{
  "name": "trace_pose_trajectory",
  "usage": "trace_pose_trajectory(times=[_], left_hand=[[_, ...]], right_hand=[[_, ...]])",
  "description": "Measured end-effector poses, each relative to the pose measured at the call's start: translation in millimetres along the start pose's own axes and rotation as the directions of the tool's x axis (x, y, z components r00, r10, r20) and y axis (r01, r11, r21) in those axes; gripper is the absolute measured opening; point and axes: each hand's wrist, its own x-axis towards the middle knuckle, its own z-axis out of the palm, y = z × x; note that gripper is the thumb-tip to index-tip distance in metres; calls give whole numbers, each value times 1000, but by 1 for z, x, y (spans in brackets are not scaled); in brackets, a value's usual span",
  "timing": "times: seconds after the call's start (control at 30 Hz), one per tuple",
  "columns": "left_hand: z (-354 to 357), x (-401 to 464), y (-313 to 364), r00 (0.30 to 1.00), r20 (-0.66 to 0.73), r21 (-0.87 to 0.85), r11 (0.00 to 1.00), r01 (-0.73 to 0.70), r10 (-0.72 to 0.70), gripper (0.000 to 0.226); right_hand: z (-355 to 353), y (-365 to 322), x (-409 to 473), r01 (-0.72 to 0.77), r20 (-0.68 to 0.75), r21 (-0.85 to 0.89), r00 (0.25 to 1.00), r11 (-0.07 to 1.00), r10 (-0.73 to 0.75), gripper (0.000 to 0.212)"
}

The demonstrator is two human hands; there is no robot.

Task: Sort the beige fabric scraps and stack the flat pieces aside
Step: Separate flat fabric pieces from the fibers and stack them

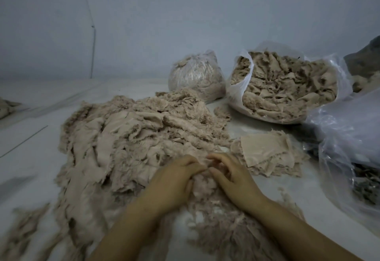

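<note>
A big loose heap of beige fabric scraps [127,139] covers the middle of the pale floor. To its right lies a low stack of flat beige pieces [267,151]. Both hands meet at the heap's near edge, over a fluffy frayed scrap [205,180]. My left hand [174,180] has its fingers curled into that scrap. My right hand [230,172] bends its fingers over the same scrap, thumb and fingertips pinching at it. Part of the scrap is hidden under the hands.
An open white plastic bag [238,88] full of beige scraps stands at the back right, with a tied clear bag [195,73] of scraps to its left. Crumpled clear plastic bags [345,137] lie at the right edge. Loose scraps [22,232] trail at the near left.
</note>
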Motion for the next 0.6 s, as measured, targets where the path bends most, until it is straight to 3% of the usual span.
trace_pose_trajectory(times=[0.07, 0.13, 0.23, 0.3, 0.37, 0.43, 0.5, 0.57, 0.6], left_hand=[[-18, -14, -8, 994, -103, 200, 979, 48, -28, 38], [-27, -30, -24, 981, -173, 369, 917, 151, -92, 50], [-27, -56, -49, 970, -172, 483, 843, 236, -173, 86], [-24, -70, -63, 958, -146, 497, 820, 286, -245, 96], [-18, -73, -74, 950, -123, 436, 845, 310, -286, 88], [-9, -66, -79, 958, -97, 338, 897, 285, -268, 64], [-4, -50, -80, 949, -121, 198, 930, 311, -291, 46], [-8, -28, -80, 902, -272, -9, 938, 346, -335, 40], [-17, -16, -80, 849, -380, -111, 929, 352, -368, 38]], right_hand=[[4, 3, -2, 15, 233, -150, 972, 989, 21, 39], [9, 3, -6, 43, 348, -254, 936, 966, 50, 46], [13, 2, -8, 60, 335, -279, 942, 959, 39, 58], [15, 5, -8, 39, 321, -297, 945, 954, 61, 72], [19, 3, -6, 10, 325, -323, 940, 946, 101, 85], [28, -5, 1, -2, 342, -412, 927, 911, 156, 86], [38, -15, 14, 17, 326, -459, 934, 889, 150, 64], [44, -27, 31, -25, 176, -307, 981, 951, 83, 27], [43, -33, 41, -74, 57, -188, 995, 979, 87, 18]])
